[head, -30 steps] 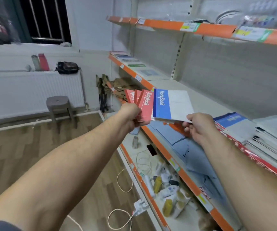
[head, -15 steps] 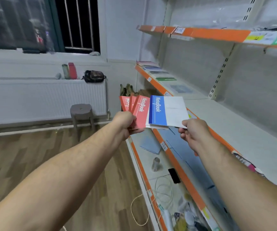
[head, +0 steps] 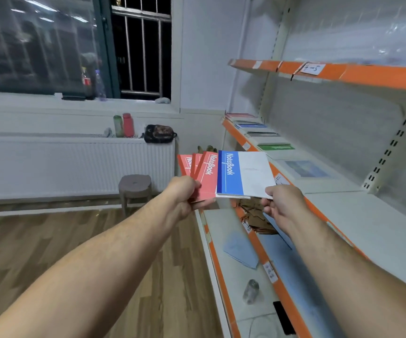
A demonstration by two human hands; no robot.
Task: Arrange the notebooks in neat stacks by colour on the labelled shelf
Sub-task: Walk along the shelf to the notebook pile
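Red notebooks [head: 203,178] fanned, blue-white notebook [head: 242,174] overlapping, held mid-air

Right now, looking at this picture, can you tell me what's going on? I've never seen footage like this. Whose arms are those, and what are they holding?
There is no machine here. The picture comes from one wide-angle camera worn on a person's head, looking forward and down, so the two arms are that person's own. The left hand grips a fan of red notebooks. The right hand pinches the corner of a blue and white notebook that overlaps them. To the right stands a shelf with orange edges. At its far end lie small stacks of notebooks: red, blue, dark and green. Further back are a radiator and a stool.
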